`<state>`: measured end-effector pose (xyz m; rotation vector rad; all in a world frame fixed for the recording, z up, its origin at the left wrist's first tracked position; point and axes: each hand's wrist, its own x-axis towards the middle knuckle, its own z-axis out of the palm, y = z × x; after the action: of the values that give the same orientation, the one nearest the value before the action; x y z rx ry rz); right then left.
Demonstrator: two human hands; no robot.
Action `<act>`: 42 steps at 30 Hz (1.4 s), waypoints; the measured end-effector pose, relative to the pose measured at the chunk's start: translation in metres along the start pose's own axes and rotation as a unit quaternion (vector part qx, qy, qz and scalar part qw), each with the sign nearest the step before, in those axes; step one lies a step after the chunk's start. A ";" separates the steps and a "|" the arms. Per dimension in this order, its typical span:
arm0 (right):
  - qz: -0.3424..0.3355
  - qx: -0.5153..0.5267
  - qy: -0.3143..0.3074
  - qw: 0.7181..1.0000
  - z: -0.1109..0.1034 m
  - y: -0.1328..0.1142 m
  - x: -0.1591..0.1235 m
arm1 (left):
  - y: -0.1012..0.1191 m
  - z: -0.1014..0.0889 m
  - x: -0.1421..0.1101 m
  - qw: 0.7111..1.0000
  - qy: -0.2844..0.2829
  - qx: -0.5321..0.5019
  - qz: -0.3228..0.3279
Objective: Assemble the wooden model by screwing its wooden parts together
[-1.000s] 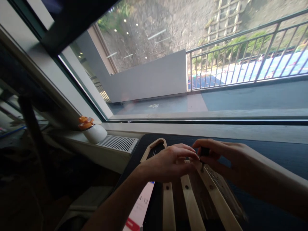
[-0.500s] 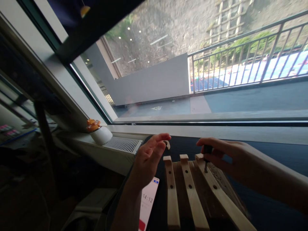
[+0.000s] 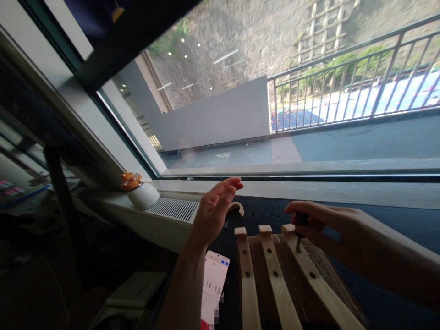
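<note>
My right hand (image 3: pixel 325 224) pinches a small black-handled screwdriver (image 3: pixel 300 223), its tip set on the rightmost slat of a wooden slatted piece (image 3: pixel 275 279) that lies on the dark table (image 3: pixel 395 224). Three pale slats with screw holes run toward me. My left hand (image 3: pixel 215 208) is raised above the table to the left of the slats, fingers stretched and apart, holding nothing. Behind it a curved wooden part (image 3: pixel 237 208) lies on the table. A phone (image 3: pixel 213 286) with a lit screen rests below my left wrist.
A white pot with an orange figure (image 3: pixel 137 190) stands on the sill beside a vent grille (image 3: pixel 172 208). A large window (image 3: pixel 275 91) runs along the table's far edge. To the left the floor area is dark.
My left hand came off the slats and rose up and to the left, opening. The right hand stayed on the screwdriver at the rightmost slat.
</note>
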<state>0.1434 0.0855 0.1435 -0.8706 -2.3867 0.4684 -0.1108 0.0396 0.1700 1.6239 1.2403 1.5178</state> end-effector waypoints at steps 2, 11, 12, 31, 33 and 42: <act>-0.002 0.002 0.000 1.000 0.000 0.000 0.000 | -0.003 0.000 0.004 1.000 -0.003 -0.006 -0.011; -0.021 -0.011 0.025 0.999 0.002 0.000 -0.001 | -0.003 0.006 0.024 1.000 -0.012 0.010 0.016; -0.022 -0.011 0.028 0.999 0.002 -0.001 -0.001 | -0.004 0.007 0.026 1.000 -0.019 0.015 0.017; 0.001 0.010 -0.007 1.000 -0.001 0.000 0.001 | 0.008 0.033 0.013 0.971 -0.137 0.194 -0.025; -0.002 0.020 -0.014 1.000 -0.004 -0.003 0.001 | 0.005 0.040 0.008 0.953 -0.203 0.223 -0.006; -0.047 0.013 0.028 0.998 -0.005 -0.007 0.005 | -0.004 0.066 -0.001 0.924 -0.297 0.226 0.079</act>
<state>0.1400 0.0840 0.1531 -0.7459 -2.3543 0.4316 -0.0473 0.0521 0.1545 2.3050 1.1678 0.7266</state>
